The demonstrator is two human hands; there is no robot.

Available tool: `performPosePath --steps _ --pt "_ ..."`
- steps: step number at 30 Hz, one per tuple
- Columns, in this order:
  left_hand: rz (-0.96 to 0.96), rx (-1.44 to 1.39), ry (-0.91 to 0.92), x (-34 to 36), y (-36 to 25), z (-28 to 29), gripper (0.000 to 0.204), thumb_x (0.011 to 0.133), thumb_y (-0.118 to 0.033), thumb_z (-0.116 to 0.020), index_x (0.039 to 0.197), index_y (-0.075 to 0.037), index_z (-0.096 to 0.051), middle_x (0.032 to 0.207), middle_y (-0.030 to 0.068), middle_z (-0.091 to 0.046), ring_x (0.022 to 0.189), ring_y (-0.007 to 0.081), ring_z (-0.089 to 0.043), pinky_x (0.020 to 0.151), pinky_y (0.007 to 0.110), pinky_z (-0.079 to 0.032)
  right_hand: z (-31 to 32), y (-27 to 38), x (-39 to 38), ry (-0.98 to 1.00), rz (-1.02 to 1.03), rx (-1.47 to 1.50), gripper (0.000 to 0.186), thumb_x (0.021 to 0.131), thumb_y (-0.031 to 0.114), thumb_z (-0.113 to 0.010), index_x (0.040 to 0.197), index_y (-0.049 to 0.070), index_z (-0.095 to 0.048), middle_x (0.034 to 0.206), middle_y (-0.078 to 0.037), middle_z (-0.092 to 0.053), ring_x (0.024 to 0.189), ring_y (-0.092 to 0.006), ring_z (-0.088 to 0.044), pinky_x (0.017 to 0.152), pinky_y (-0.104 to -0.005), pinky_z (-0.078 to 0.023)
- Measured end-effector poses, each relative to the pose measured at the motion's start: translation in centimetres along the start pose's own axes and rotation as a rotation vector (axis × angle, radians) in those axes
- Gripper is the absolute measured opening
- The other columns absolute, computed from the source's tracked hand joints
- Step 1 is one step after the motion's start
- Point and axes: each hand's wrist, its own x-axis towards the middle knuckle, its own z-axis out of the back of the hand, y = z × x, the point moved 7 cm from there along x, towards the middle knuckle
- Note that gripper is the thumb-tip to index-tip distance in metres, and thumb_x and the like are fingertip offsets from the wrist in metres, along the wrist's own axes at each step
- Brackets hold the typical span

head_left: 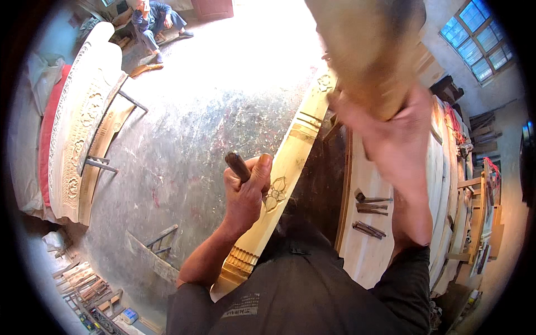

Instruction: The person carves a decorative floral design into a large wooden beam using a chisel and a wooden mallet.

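Note:
My left hand (pixel 244 192) is closed around the dark handle of a carving chisel (pixel 237 166), with the thumb on the side toward the wood. It rests at a long pale wooden post (pixel 296 153), next to a flower carved in the surface. The chisel's blade is hidden by the hand. Held up high on the right, and blurred by motion, is a large wooden mallet (pixel 371 53), gripped by my right hand (pixel 393 128). The post slants from near my lap toward the far end, with grooved bands, a fluted section and a second carved flower.
Several chisels (pixel 370 207) lie on pale planks (pixel 357 254) to my right. A big carved panel (pixel 75 151) leans at the left on supports. A person (pixel 159 25) sits at the far left. Wood offcuts (pixel 89 285) lie lower left, near a low frame (pixel 159 251).

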Motion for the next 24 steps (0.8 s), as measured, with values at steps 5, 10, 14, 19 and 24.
performPosePath --steps 5,10,14,19,24 --pt "0.017 0.068 0.014 0.2 -0.6 -1.0 0.048 0.109 -0.031 -0.059 0.066 -0.013 -0.045 0.056 -0.0062 -0.038 0.048 0.0048 -0.031 0.046 0.028 -0.022 1.2 3.8 1.1 -0.197 0.049 0.393 0.03 0.09 0.015 -0.077 0.113 -0.005 -0.074 0.086 -0.012 -0.073 0.072 -0.016 -0.069 0.066 -0.0279 -0.053" --pt "-0.005 0.076 -0.006 -1.1 -0.6 -0.6 0.05 0.108 -0.028 -0.062 0.064 -0.01 -0.046 0.059 -0.0079 -0.04 0.056 0.0034 -0.034 0.051 0.028 -0.025 1.7 2.5 2.1 -0.143 -0.088 0.516 0.034 0.091 0.015 -0.075 0.116 -0.008 -0.071 0.092 -0.013 -0.073 0.072 -0.0174 -0.068 0.065 -0.0277 -0.053" --pt "-0.059 0.117 0.012 -2.1 0.1 -0.2 0.049 0.106 -0.022 -0.065 0.064 -0.008 -0.047 0.062 -0.0096 -0.04 0.061 0.0026 -0.034 0.053 0.028 -0.025 -2.3 4.1 -0.4 0.172 0.369 -0.23 0.045 0.079 0.009 -0.078 0.121 0.0 -0.069 0.09 -0.006 -0.069 0.075 -0.0196 -0.068 0.066 -0.0333 -0.054" --pt "-0.027 0.101 0.012 -2.3 -0.1 -0.1 0.044 0.105 -0.018 -0.065 0.065 -0.007 -0.053 0.064 -0.0103 -0.044 0.062 0.0013 -0.036 0.053 0.026 -0.026 -3.6 5.0 -0.4 0.259 0.401 -0.34 0.057 0.068 0.005 -0.081 0.124 0.009 -0.072 0.09 -0.005 -0.07 0.076 -0.0222 -0.07 0.069 -0.0364 -0.057" --pt "0.007 0.074 -0.042 -2.2 0.2 -0.8 0.043 0.103 -0.019 -0.063 0.064 -0.011 -0.049 0.062 -0.0074 -0.045 0.057 0.0034 -0.036 0.052 0.028 -0.027 -2.7 4.8 -1.0 0.179 0.348 -0.258 0.061 0.068 0.006 -0.082 0.128 0.009 -0.07 0.096 -0.005 -0.073 0.081 -0.0208 -0.071 0.072 -0.0377 -0.058"
